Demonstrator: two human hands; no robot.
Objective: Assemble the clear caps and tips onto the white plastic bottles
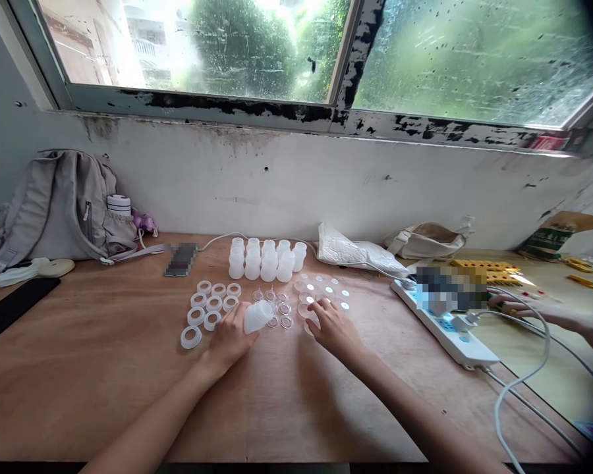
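Observation:
My left hand (232, 336) is closed round a small translucent white plastic bottle (258, 316), which tilts to the right. My right hand (333, 327) reaches over the clear plastic caps (344, 305), several of them with white round spots. Its thumb and fingers are apart, close to the nearest caps, and nothing shows between them. Between the hands lie clear ring-shaped pieces (286, 322), some with thin stems. White screw rings (190, 337) lie in rows left of my left hand. Behind, several more bottles (269, 266) stand upright in a tight group.
A white power strip (454, 336) with trailing cables lies on the right. Beyond it, another person's hand (508, 304) is near yellow parts (489, 273). A white packet (346, 249), a blurred phone-like object (180, 259), a black flat case (14, 308) and a grey backpack (54, 204) are further out.

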